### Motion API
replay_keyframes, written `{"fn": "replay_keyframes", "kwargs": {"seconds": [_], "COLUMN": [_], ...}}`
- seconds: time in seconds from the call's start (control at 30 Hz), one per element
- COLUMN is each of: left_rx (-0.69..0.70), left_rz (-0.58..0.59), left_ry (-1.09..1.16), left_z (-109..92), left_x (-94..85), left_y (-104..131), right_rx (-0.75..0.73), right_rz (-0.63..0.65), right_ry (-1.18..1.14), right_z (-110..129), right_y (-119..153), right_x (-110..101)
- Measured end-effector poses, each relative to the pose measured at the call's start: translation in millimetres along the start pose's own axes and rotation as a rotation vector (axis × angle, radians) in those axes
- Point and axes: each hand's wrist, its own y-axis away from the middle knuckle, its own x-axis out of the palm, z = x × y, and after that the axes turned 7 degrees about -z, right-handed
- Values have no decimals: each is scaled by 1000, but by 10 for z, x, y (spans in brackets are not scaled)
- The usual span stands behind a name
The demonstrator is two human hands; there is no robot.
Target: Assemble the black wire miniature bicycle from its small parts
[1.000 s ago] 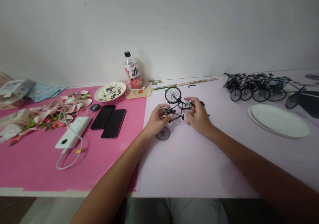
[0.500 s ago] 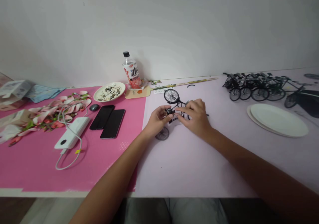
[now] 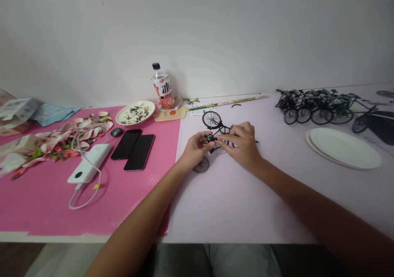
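Above the pale table cover (image 3: 215, 211), the left hand (image 3: 194, 149) pinches a small black bicycle (image 3: 212, 138) between thumb and fingers, probably to steady it for the right hand (image 3: 244, 145), whose thumb and forefinger, slightly parted, reach its frame; whether they grip, I cannot tell. Farther right, more bicycles (image 3: 317, 109) cluster near the wall (image 3: 240, 39), presumably to spare working room.

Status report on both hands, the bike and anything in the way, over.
Left hand pinching bike. Right hand at it too, exact grip hidden. Phones off left, plates off right, neither in the way.
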Motion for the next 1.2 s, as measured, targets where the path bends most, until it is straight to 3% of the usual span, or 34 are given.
{"fn": "replay_keyframes", "kwargs": {"seconds": [0.93, 1.2], "left_rx": [0, 98], "left_rz": [-28, -161], "left_ry": [19, -107], "left_z": [-9, -63], "left_x": [39, 47], "left_y": [18, 15], "right_rx": [-15, 83], "right_rz": [-3, 49], "right_ry": [-27, -275], "right_z": [13, 123], "right_y": [-21, -93], "right_x": [-9, -151]}}
